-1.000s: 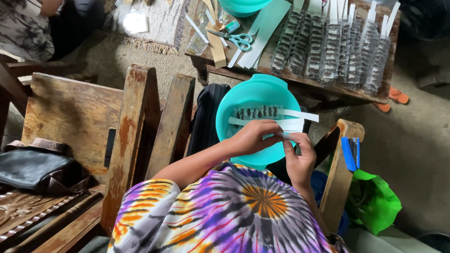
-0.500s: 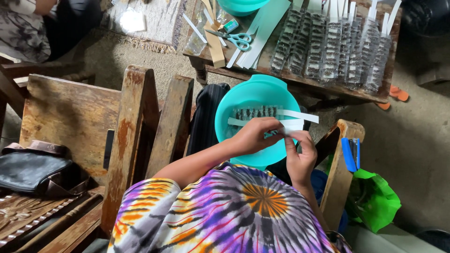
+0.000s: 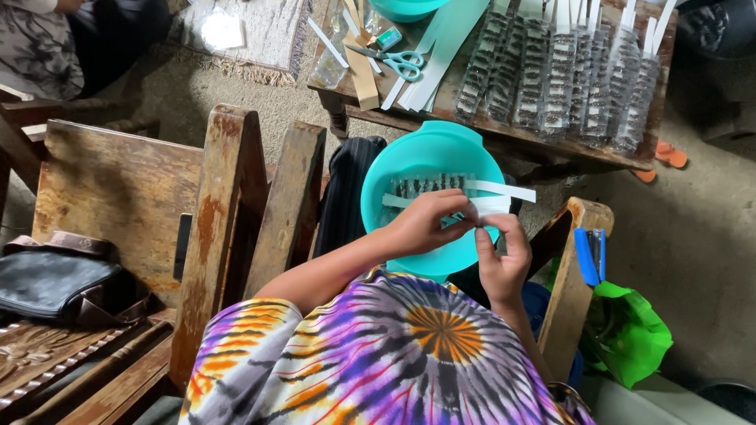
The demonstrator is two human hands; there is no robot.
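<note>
Paper strip (image 3: 490, 206), white and narrow, is held between the fingertips of both hands, just above the turquoise bowl (image 3: 409, 161). This bowl is the largest thing near the hands; it rests in front of the person's body, below the edge of the wooden surface (image 3: 504, 130). Inside the bowl lies a row of small clear packets (image 3: 429, 186) with dark contents, and one more white strip crosses its rim to the right. The left hand (image 3: 421, 224) comes from the left side, and its grip is closed on the strip with thumb and fingers pinched together. The right hand (image 3: 502, 264) is just beside it, touching it at the fingertips, and its grip is also closed on the same strip.

On the surface, many rows of filled clear packets (image 3: 563, 75) lie side by side, each with a white strip at the top. To the left of them are long pale strips and scissors (image 3: 394, 60) with blue handles. A wooden bench (image 3: 142, 197) stands on the left, with a dark bag (image 3: 55, 287) on it. On the right, a blue stapler (image 3: 589, 253) rests on a wooden armrest, and a green bag (image 3: 630, 330) is below it.
</note>
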